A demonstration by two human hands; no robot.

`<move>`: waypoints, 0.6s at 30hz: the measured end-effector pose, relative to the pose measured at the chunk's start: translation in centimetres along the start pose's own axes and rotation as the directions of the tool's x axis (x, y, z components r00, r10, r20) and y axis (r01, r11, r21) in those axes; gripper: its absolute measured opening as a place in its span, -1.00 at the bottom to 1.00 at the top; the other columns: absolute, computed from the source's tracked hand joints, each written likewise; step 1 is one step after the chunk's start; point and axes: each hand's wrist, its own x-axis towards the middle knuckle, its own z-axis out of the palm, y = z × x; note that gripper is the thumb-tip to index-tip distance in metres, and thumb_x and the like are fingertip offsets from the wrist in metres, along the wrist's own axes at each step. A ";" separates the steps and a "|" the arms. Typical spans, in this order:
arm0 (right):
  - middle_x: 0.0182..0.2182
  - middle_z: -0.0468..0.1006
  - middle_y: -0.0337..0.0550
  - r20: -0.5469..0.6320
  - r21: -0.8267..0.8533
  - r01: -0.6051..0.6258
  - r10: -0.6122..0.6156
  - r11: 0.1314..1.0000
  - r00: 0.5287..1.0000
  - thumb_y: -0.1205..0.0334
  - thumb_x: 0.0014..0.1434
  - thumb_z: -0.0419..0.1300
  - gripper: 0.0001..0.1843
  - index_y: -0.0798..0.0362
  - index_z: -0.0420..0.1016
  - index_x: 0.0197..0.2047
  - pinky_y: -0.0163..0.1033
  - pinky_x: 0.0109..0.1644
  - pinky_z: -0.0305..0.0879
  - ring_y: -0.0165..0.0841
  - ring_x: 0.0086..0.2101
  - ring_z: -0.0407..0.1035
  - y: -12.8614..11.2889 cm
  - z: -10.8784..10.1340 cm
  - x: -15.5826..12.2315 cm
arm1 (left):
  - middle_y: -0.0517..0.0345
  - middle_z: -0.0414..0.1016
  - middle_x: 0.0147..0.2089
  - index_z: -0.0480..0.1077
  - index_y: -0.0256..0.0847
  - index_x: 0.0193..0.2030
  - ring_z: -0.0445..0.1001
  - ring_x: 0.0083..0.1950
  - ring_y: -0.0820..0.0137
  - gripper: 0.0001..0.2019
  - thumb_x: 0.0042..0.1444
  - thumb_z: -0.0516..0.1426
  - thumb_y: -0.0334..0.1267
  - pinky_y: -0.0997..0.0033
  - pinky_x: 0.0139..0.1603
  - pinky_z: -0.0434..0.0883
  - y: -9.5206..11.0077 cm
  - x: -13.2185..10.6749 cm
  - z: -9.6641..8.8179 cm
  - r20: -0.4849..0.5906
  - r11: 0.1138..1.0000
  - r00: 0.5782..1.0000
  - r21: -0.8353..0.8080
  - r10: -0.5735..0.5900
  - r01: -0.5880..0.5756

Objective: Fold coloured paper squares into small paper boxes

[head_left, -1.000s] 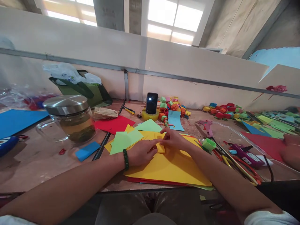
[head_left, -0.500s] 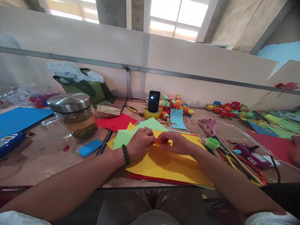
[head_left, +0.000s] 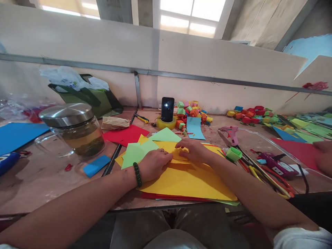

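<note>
A small piece of yellow paper (head_left: 177, 159) lies on a larger yellow sheet (head_left: 186, 181), which tops a stack of coloured paper. At its left end my left hand (head_left: 154, 164), with a ring and a dark beaded bracelet, is closed on the edge, fingers low against the stack. My right hand (head_left: 194, 151) arches over the right side of the piece, fingers curved, with a gap between fingertips and thumb. Parts of the small piece are hidden beneath both hands. Light green sheets (head_left: 137, 154) lie just beyond my left hand.
A glass mug of tea (head_left: 77, 133) stands to the left, near a blue paper piece (head_left: 96, 166). Behind are a phone (head_left: 167, 109) and folded paper cubes (head_left: 193, 112). To the right lie a pink glue gun (head_left: 230, 134), a green paper cup shape (head_left: 233, 154) and another person's hand (head_left: 324, 155).
The small yellow piece, earlier raised and bent between my fingers, now lies flatter. My right hand's fingers have spread and moved slightly away from my left hand. The view has shifted a little.
</note>
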 end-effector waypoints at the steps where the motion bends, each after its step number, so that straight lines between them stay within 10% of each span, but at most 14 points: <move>1: -0.24 0.55 -0.06 0.006 -0.036 0.041 -0.041 0.998 0.999 0.36 0.11 0.19 -0.87 0.04 0.55 -0.27 -0.21 -0.13 0.31 -0.30 -0.21 0.42 -0.1 0.1 0.0 | 0.03 0.54 -0.24 0.42 -0.23 -0.22 0.46 -0.21 0.29 -0.81 0.18 -0.01 -0.43 0.37 -0.26 0.37 0.0 0.0 0.0 0.012 1.000 1.000 0.003 0.000 0.000; 9: -0.22 0.59 0.00 0.198 -0.202 0.009 0.032 0.979 0.980 0.16 0.12 0.20 -0.67 0.07 0.53 -0.05 -0.28 -0.24 0.25 -0.26 -0.25 0.46 -2.2 -0.5 0.0 | -0.02 0.54 -0.25 0.47 -0.24 -0.27 0.48 -0.21 0.26 -0.79 0.20 -0.01 -0.40 0.35 -0.28 0.38 -0.2 -0.3 0.2 -0.001 0.998 1.000 0.055 0.030 -0.030; 18: -0.22 0.60 -0.11 0.035 -0.021 -0.304 0.305 0.952 0.952 0.23 0.21 0.07 -0.72 0.02 0.50 -0.05 -0.30 -0.23 0.25 -0.31 -0.27 0.46 0.0 0.9 0.6 | 0.01 0.56 -0.23 0.49 -0.20 -0.26 0.48 -0.21 0.26 -0.78 0.21 0.00 -0.31 0.34 -0.25 0.40 -0.2 0.0 -0.3 -0.027 0.991 0.994 -0.079 -0.110 0.107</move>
